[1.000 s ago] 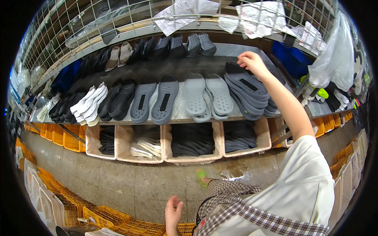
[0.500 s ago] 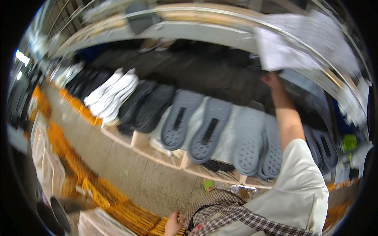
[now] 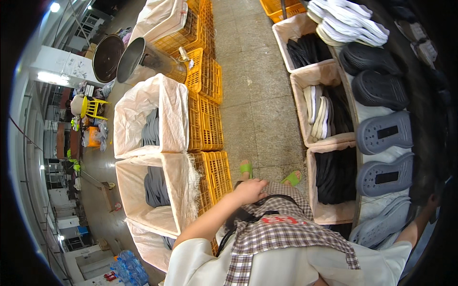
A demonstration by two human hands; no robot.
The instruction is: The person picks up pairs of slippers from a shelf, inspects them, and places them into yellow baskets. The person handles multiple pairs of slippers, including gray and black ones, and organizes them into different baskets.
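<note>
My left hand (image 3: 252, 191) hovers in front of my checked apron (image 3: 274, 233), fingers loosely bent and nothing visible in them. Far to the right, my right hand (image 3: 433, 201) reaches past the bench into shadow at the picture's rim. Its fingers are too dark to read. Nearest that arm lie light grey shoe soles (image 3: 381, 223). Beyond them are two darker grey soles, one (image 3: 384, 174) beside another (image 3: 384, 132), each with a black rectangular patch. Black soles (image 3: 379, 89) and a stack of white soles (image 3: 350, 21) continue the row.
Cloth-lined bins below the bench hold black soles (image 3: 334, 176) and white strips (image 3: 320, 112). On the left, lined bins (image 3: 174, 114) with grey soles stand beside yellow crates (image 3: 212, 174). A concrete aisle (image 3: 253, 86) runs between, with my green sandals (image 3: 293, 178) on it.
My view has swung left, bringing the aisle and left bins in. The bench now lies along the right side. My right arm remains stretched toward it; my left hand appears higher, before the apron.
</note>
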